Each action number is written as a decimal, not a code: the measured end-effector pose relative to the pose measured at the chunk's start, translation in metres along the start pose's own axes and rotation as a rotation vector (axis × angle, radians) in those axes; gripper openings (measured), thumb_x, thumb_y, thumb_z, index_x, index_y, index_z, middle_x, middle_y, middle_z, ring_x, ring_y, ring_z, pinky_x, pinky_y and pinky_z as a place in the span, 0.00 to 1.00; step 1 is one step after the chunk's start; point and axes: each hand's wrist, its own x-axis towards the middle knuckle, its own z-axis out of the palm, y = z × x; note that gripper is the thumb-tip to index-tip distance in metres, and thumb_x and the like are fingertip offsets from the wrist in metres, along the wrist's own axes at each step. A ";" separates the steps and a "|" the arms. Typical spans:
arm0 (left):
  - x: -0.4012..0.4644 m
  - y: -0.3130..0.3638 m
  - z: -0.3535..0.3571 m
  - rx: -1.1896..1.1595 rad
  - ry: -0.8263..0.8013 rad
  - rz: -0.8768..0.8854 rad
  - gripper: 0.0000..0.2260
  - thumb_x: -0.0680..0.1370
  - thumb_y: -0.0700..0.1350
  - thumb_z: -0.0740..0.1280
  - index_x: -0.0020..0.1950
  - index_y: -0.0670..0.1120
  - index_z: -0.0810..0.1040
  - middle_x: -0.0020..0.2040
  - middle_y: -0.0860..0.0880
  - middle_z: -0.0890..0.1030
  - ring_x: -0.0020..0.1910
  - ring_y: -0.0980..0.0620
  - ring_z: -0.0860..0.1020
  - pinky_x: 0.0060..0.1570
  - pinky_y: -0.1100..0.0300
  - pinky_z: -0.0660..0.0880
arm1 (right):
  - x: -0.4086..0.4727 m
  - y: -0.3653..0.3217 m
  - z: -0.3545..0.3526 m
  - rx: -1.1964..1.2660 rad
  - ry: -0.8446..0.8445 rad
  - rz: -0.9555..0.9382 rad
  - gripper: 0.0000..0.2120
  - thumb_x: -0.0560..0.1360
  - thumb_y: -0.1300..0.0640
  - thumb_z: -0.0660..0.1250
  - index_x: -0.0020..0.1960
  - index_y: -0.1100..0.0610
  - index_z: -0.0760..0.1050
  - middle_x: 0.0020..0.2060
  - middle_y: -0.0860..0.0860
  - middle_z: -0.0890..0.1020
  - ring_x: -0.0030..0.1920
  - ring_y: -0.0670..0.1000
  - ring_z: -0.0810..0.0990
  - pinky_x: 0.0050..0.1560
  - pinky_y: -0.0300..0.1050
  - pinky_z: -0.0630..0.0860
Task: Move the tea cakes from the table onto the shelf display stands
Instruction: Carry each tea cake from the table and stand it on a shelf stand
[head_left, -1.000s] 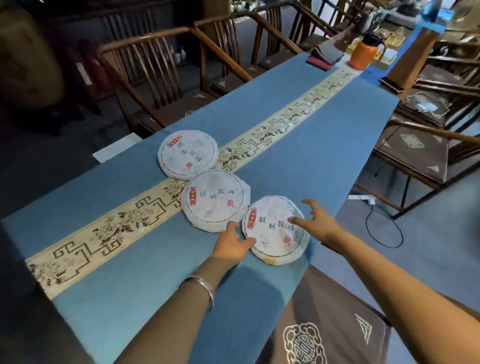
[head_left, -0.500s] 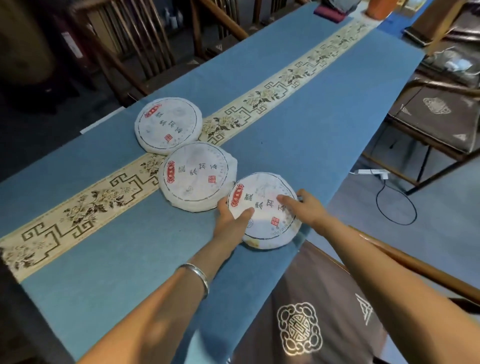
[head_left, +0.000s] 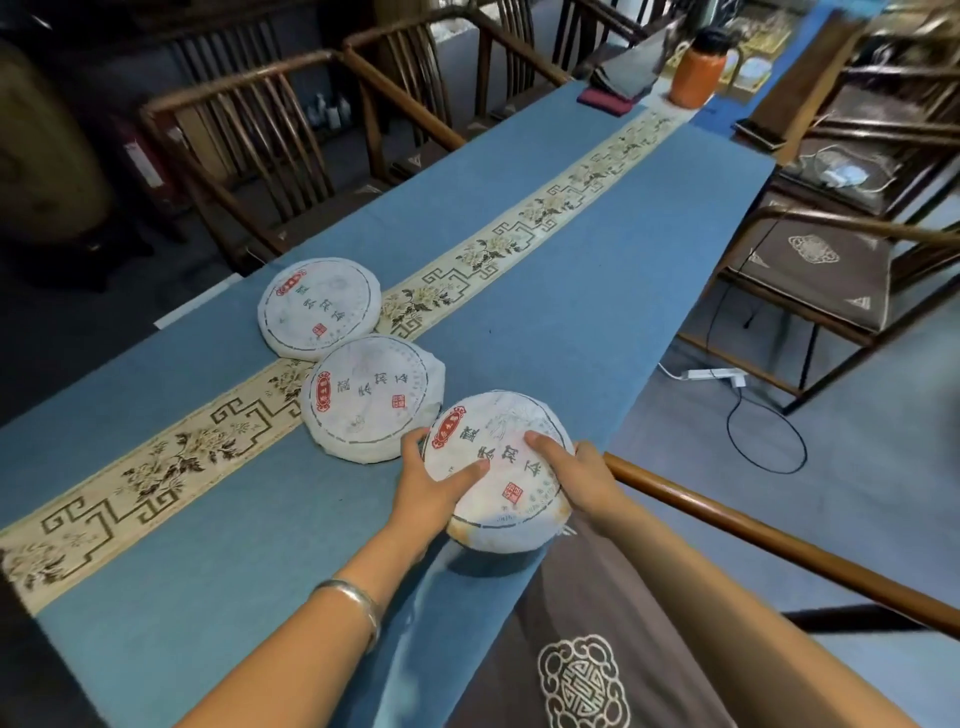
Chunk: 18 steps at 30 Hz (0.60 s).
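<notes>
Three round tea cakes in white paper with red seals lie in a diagonal row on the blue table cloth. The far tea cake and the middle tea cake lie flat. The near tea cake is tilted up at the table's near edge, held between both hands. My left hand grips its left rim with the thumb on top. My right hand grips its right rim, thumb across the face. No shelf or display stand is in view.
Wooden armchairs line the far side of the table, and a cushioned chair stands at right. A chair arm rail runs just below my right arm. An orange jug stands at the table's far end. A cable lies on the floor.
Both hands closed in on the near tea cake, took hold of its rims and raised it off the cloth toward me. The other two cakes stayed put.
</notes>
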 end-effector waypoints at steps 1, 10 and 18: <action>-0.001 0.009 -0.002 -0.003 -0.010 0.023 0.32 0.70 0.41 0.78 0.65 0.53 0.62 0.56 0.54 0.77 0.52 0.62 0.75 0.47 0.65 0.75 | -0.004 -0.007 0.000 0.037 -0.004 -0.034 0.26 0.73 0.45 0.73 0.60 0.64 0.76 0.51 0.59 0.85 0.49 0.57 0.86 0.52 0.53 0.83; -0.042 0.096 -0.044 -0.133 -0.012 0.219 0.33 0.67 0.42 0.80 0.64 0.59 0.66 0.54 0.60 0.77 0.49 0.65 0.77 0.35 0.72 0.77 | -0.076 -0.082 0.015 0.201 0.000 -0.341 0.12 0.75 0.49 0.71 0.51 0.58 0.79 0.39 0.53 0.88 0.39 0.50 0.87 0.32 0.38 0.79; -0.145 0.162 -0.155 -0.257 0.087 0.482 0.36 0.65 0.43 0.82 0.66 0.60 0.70 0.59 0.58 0.79 0.54 0.61 0.80 0.46 0.63 0.81 | -0.185 -0.150 0.103 0.245 -0.088 -0.560 0.17 0.74 0.50 0.74 0.57 0.60 0.76 0.48 0.56 0.86 0.47 0.54 0.87 0.44 0.49 0.84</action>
